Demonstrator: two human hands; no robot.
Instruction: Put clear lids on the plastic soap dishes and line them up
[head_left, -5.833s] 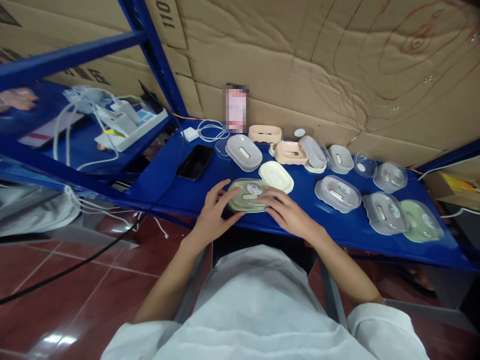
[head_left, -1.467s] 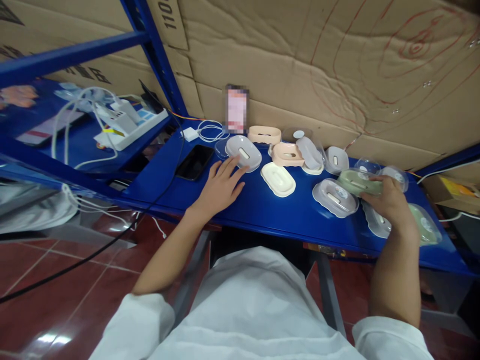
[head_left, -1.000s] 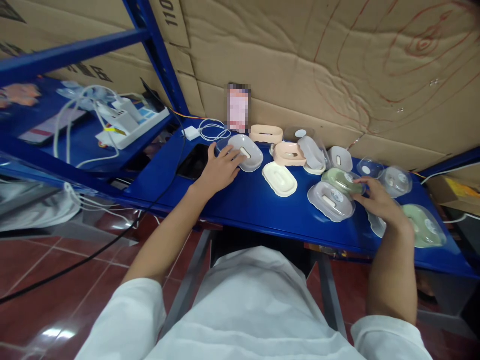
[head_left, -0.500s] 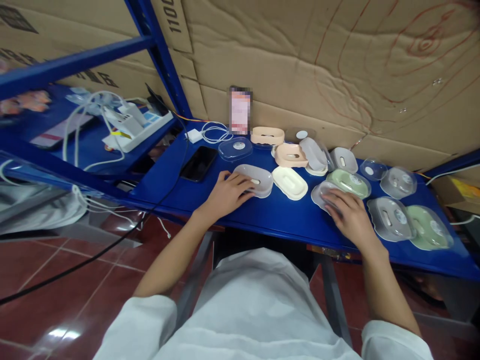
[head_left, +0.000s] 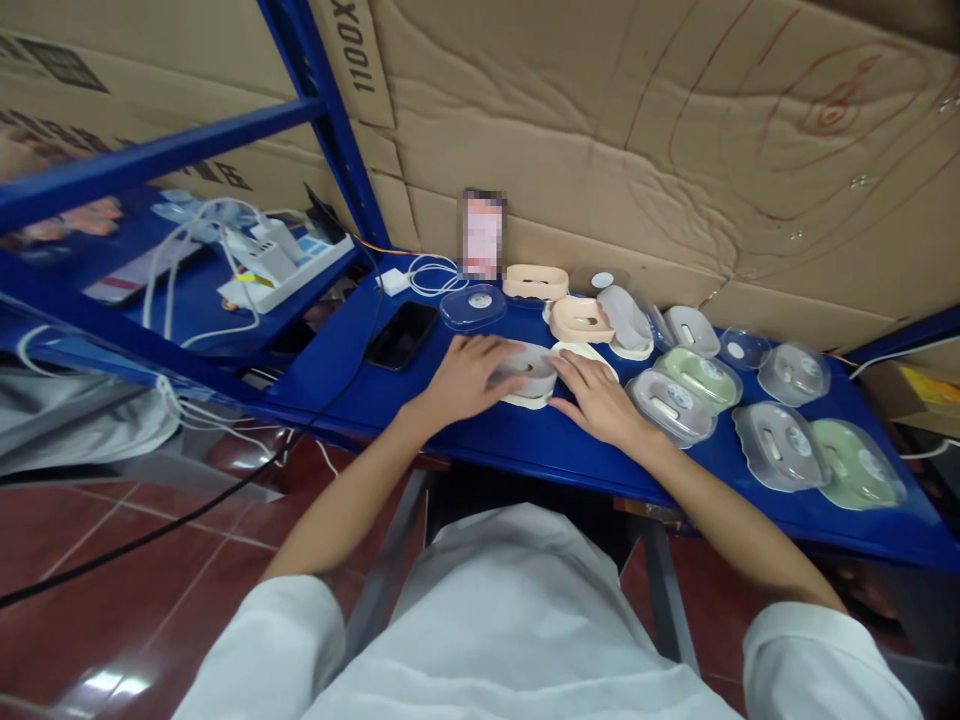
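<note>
A grey oval soap dish point(head_left: 534, 370) with a slot in its middle lies between my two hands on the blue table, and a cream rim shows beneath its front edge. My left hand point(head_left: 474, 378) grips its left end, thumb along the front. At the right end, the fingers and thumb of my right hand point(head_left: 598, 396) close around the edge. Behind that hand is a cream tray point(head_left: 589, 352), partly covered by the fingers. Just right of my right wrist sits a grey soap box with a clear lid point(head_left: 675, 402).
Peach soap dishes point(head_left: 581, 320) and a clear lid point(head_left: 472, 307) lie farther back. Several lidded boxes, including a green one point(head_left: 859, 462), stand at right. A dark phone point(head_left: 403, 335) lies at left; another phone point(head_left: 482, 235) leans against the cardboard point(head_left: 570, 130). A black cable point(head_left: 330, 400) crosses the left side.
My right hand has let go of the clear-lidded grey box and moved left to the grey soap dish. My left hand stays at that dish, which now sits slightly farther right.
</note>
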